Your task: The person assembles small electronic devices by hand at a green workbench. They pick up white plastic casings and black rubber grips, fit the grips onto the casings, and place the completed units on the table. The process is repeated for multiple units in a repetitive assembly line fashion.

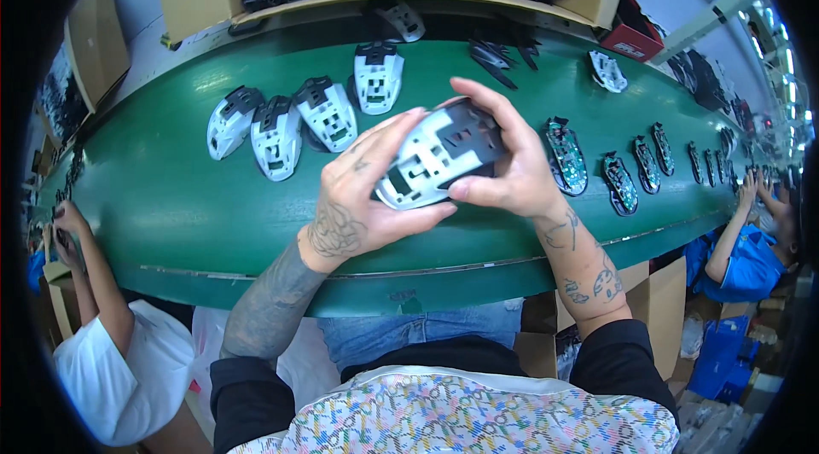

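Between my two hands, above the green work surface, I hold a white and black computer mouse shell [426,165], tilted, its cut-out side toward me. My left hand [358,185] grips the white end, thumb along the lower edge. My right hand [516,151] is closed round the black end, fingers over the far edge and thumb at the near side. Left of my hands lie several similar mouse shells [277,147]. Right of them, a mouse base with a green circuit board [566,160] is the nearest of several.
A cardboard box [384,2] of black plastic parts stands at the far edge. Thin black parts [492,60] and a white shell piece [606,72] lie before it, near a red box [633,32]. People work at the left, in a white shirt [128,369], and right, in blue [746,262].
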Tool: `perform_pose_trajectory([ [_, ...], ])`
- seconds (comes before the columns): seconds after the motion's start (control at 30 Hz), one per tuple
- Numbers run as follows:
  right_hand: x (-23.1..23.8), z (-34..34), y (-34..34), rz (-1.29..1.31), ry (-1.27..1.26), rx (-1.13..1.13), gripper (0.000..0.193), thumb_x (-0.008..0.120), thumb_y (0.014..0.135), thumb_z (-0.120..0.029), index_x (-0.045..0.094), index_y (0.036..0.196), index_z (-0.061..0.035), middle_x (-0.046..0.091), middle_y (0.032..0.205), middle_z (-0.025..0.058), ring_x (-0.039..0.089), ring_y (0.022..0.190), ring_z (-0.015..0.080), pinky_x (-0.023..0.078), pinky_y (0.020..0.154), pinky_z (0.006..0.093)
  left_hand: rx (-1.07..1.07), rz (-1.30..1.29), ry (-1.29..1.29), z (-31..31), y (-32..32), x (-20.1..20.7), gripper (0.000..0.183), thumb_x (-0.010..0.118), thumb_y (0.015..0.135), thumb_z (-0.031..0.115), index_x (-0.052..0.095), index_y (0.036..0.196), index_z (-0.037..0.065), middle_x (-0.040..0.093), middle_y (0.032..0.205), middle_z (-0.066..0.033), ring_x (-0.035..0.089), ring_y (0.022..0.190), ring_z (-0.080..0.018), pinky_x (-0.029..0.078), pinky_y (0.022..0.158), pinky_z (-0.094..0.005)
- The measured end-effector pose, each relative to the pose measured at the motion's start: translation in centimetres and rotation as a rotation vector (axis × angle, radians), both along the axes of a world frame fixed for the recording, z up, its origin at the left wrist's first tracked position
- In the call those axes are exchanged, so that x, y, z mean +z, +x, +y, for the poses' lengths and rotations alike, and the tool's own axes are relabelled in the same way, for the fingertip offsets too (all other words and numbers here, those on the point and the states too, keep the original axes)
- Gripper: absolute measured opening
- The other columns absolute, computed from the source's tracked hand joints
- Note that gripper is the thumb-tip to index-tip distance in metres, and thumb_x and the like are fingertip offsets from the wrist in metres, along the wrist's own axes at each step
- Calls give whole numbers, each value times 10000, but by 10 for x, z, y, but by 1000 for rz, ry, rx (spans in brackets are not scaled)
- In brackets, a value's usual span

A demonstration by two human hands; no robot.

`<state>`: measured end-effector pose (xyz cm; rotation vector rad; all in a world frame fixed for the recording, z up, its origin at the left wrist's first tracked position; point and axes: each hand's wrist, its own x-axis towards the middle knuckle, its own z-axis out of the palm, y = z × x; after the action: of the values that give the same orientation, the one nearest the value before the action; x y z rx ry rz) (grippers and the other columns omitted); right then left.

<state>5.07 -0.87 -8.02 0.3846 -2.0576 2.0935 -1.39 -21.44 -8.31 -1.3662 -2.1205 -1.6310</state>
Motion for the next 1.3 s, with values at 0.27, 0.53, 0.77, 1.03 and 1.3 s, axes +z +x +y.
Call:
perform_pose_trajectory([
  [0.27,5,-9,-5,-99,-353,-160,856,805,710,-10,316,1413,-27,561,1220,84,578,1093,178,475,941,322,-179,-425,-1,10,7,-27,876,752,831,337,280,1459,-50,448,1416,-198,488,1273,-277,370,1072,-368],
  [0.53,21,164,-20,-628,1388,-926,844,736,664,-456,510,1296,56,633,1147,265,614,1094,356,478,946,410,50,-250,-104,7,-7,-19,515,698,857,206,508,1287,-5,522,1326,-150,511,1232,-261,420,1020,-379],
  [0.77,11,131,-49,-229,1529,-990,552,694,805,-375,606,1184,16,637,1136,210,610,1059,365,489,919,432,237,42,-259,0,-27,-22,469,705,814,155,525,1221,7,507,1294,-183,517,1207,-341,438,994,-407],
  [1.03,-16,78,-123,-430,1442,-597,377,597,871,-251,628,1228,-133,619,1192,155,597,1112,318,484,952,422,414,616,-615,53,-106,-49,412,620,843,218,561,1215,50,483,1359,-164,426,1303,-336,322,1093,-447],
  [1.3,-8,77,-85,-254,1164,-756,382,684,816,-217,648,1184,-118,663,1089,169,628,1044,319,499,902,421,759,778,-798,10,-147,-68,376,540,878,233,601,1144,-26,577,1226,-183,502,1212,-328,353,1054,-457],
])
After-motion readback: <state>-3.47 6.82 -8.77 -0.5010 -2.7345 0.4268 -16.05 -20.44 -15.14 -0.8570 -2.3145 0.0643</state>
